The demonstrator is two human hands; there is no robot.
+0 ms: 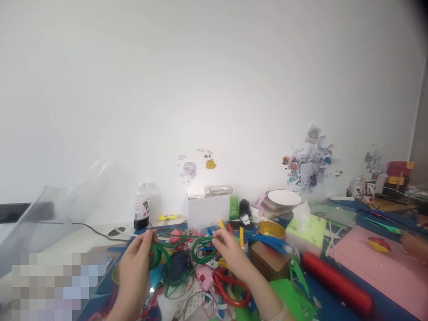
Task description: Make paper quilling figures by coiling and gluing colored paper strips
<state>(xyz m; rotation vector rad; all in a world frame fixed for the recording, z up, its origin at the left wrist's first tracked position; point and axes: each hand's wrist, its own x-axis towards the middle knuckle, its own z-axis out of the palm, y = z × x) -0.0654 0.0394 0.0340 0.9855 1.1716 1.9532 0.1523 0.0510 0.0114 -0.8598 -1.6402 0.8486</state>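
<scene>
My left hand is closed around a coil of green ribbon, thumb against the fingers. A strand runs across to my right hand, which pinches the ribbon beside a smaller loose loop. More ribbon hangs in loops between the two hands. Below lies a jumble of craft scraps, with a pink glue gun and a pair of red looped handles, seemingly scissors, under my right wrist. A dark blue round thing sits behind the hanging ribbon.
At the back stand a drink bottle, a yellow glue stick and a white box. To the right are a brown box, tissue pack, red roll and pink sheet. Another person's hand shows far right.
</scene>
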